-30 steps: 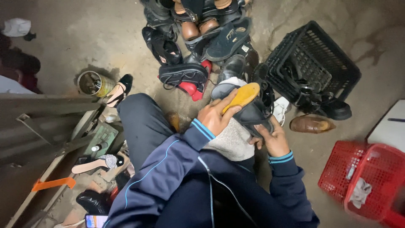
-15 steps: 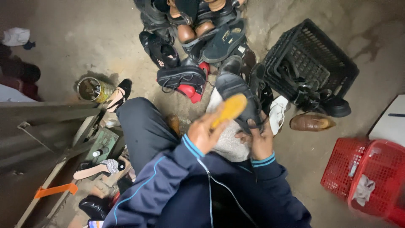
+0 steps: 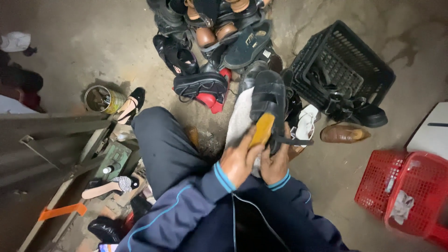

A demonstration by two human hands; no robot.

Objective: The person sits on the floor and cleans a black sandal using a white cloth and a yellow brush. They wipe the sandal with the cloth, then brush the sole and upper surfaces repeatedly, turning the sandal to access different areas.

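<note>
The left hand is closed round a yellow wooden-backed brush, its long axis running up and away from the wrist, laid against the black leather strapped shoe. The right hand grips that shoe from beneath, just beside the left. Both sit over a white cloth on the person's lap, the pile of dark shoes lying beyond on the concrete floor.

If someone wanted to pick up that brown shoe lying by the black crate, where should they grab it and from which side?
Probably from above, across the heel end. The brown shoe lies alone on the floor, sole down, toe pointing right, its opening facing up at the left end. Fingers can hook inside the opening with the thumb behind the heel. The black crate and dark shoes crowd its far side, so come from the near side.
</note>
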